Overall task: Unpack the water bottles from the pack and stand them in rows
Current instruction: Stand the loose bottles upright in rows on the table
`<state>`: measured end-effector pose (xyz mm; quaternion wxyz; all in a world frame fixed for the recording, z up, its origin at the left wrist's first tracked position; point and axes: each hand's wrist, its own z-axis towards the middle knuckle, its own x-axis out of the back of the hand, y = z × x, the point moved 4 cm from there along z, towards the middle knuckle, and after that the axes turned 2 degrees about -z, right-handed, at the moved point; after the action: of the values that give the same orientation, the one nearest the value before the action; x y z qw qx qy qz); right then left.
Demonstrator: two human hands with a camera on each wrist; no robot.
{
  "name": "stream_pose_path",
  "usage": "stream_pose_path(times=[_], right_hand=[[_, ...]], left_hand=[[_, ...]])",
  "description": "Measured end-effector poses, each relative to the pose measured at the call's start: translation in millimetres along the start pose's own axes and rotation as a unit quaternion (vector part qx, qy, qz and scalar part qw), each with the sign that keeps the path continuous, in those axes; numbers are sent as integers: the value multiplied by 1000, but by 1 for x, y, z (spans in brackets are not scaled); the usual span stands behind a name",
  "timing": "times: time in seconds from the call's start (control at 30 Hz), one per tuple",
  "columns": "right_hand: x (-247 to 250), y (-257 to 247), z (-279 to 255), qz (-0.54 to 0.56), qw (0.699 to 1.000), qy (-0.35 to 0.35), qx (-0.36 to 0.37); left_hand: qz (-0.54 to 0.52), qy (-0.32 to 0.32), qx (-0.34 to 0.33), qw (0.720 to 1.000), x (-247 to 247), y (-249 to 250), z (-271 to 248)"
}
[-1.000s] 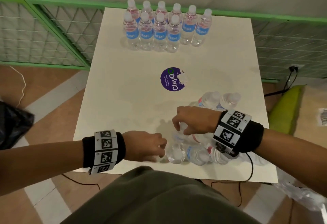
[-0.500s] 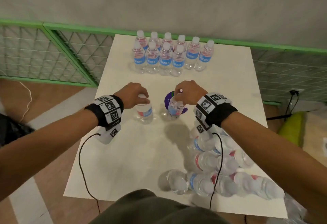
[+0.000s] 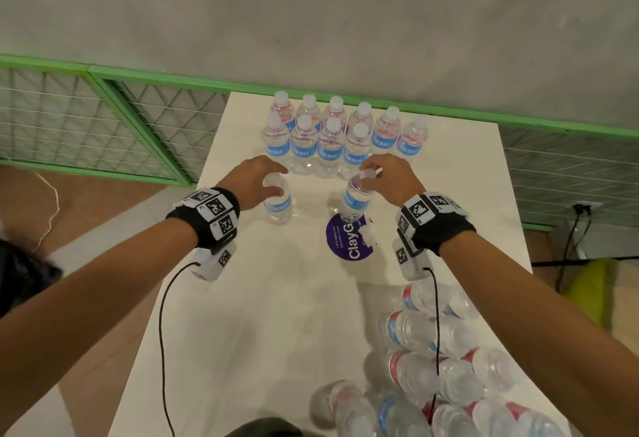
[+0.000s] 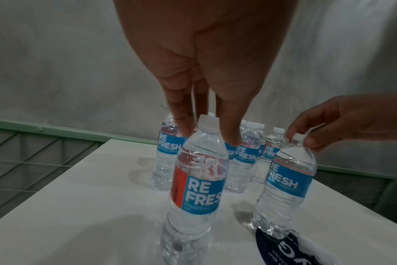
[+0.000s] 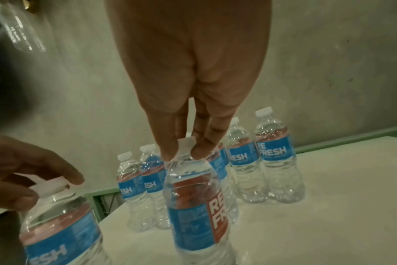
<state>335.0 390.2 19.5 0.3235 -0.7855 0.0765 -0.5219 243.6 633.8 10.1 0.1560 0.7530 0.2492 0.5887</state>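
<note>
My left hand [image 3: 257, 179] pinches the neck of an upright water bottle [image 3: 278, 203] from above; in the left wrist view its fingers [image 4: 227, 132] flank the white cap of that bottle [image 4: 200, 179]. My right hand [image 3: 383, 177] pinches the cap of a second bottle [image 3: 354, 200], which tilts slightly over the purple sticker [image 3: 347, 241]; the right wrist view has this bottle [image 5: 193, 206] under my fingertips. Two rows of standing bottles [image 3: 332, 146] line the table's far edge, just beyond both hands. Several bottles lie in a heap [image 3: 442, 367] at the near right.
The white table [image 3: 259, 315] has open surface on its left and middle. A green mesh fence [image 3: 103, 125] runs behind and left of it. Cables hang from both wrist bands. A wall socket with a plug [image 3: 579, 208] and a green cushion [image 3: 591, 288] are on the right.
Both hands picked a bottle each from the near heap, then carried them forward across the table to just in front of the standing rows.
</note>
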Motion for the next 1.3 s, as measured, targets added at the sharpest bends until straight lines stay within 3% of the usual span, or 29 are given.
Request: stream_pose_path(times=[0.13, 0.57, 0.77, 1.0, 1.3], right_hand=[[-2, -2, 7, -13, 999, -42, 3], [30, 28, 31, -50, 999, 13, -17], [37, 34, 42, -54, 997, 25, -43], [44, 37, 56, -53, 997, 51, -35], [43, 34, 65, -36, 997, 62, -27]], left_hand=[[50, -11, 10, 999, 2, 1, 7], [0, 28, 28, 999, 16, -5, 30], [45, 22, 31, 998, 19, 2, 38], [36, 52, 35, 997, 25, 4, 49], [61, 41, 25, 997, 28, 2, 57]])
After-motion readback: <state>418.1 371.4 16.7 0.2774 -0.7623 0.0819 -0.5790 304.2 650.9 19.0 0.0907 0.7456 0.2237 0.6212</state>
